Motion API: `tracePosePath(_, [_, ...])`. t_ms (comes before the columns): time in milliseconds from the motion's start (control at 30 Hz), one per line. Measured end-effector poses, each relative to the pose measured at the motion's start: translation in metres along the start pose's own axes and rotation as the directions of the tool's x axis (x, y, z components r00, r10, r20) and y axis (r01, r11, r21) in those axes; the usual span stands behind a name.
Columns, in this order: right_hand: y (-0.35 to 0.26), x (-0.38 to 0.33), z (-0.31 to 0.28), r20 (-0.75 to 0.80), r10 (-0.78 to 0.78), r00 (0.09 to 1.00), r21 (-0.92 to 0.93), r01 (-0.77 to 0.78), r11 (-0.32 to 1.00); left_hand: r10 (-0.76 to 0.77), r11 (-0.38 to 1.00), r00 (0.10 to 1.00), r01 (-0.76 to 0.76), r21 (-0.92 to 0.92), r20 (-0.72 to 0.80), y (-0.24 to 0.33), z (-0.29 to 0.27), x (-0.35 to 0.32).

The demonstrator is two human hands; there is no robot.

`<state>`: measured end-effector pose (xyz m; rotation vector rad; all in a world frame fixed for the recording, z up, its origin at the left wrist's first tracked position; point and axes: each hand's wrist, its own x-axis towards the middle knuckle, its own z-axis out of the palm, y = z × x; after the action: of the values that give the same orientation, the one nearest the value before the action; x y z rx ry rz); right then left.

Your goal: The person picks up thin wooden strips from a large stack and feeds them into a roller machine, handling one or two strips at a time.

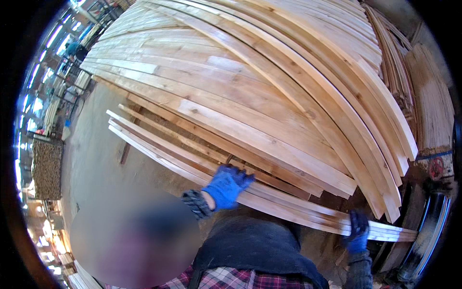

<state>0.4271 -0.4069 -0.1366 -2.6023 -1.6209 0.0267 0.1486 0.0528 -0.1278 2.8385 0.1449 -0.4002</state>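
In front of my body runs a small bundle of long, pale wooden boards, their edges side by side. Over the bundle's middle lies my left hand in a blue glove, its dark fingertips curled over the far edge. Toward the right end of the same boards, my right hand, gloved in dark blue, is wrapped round them. A narrower board lies just beyond the bundle, beside the large stack of planks. The gloves hide parts of the boards.
Several loose planks lie slantwise across the stack, their ends jutting out at the right. A shiny dark metal cylinder stands at the lower right. Concrete floor shows at the left, with another wood stack and a distant person.
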Motion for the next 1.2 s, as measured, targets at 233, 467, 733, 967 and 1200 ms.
tracePosePath(233, [-0.158,0.116,0.024,0.069,-0.229,0.971,0.37,0.188,0.91,0.095,0.985,0.99,-0.109,-0.135,-0.104,0.061,0.03,0.027])
tracePosePath(467, [-0.104,0.072,0.01,0.228,-0.135,0.964,0.224,0.083,0.971,-0.155,0.962,0.988,0.15,0.229,0.004,-0.078,0.003,-0.073])
tracePosePath(733, [-0.091,0.057,0.031,0.02,-0.161,0.987,0.144,0.157,0.977,-0.121,0.992,0.992,0.122,0.035,-0.021,-0.06,-0.001,-0.056])
tracePosePath(967, [-0.225,0.158,0.027,0.165,-0.351,0.922,0.434,0.252,0.865,0.022,0.993,0.949,-0.057,-0.102,-0.313,0.017,0.038,-0.015])
tracePosePath(1200, [-0.173,0.126,0.026,0.199,-0.237,0.951,0.326,0.164,0.931,-0.603,0.606,0.49,-0.234,-0.761,-0.63,-0.035,0.029,-0.04])
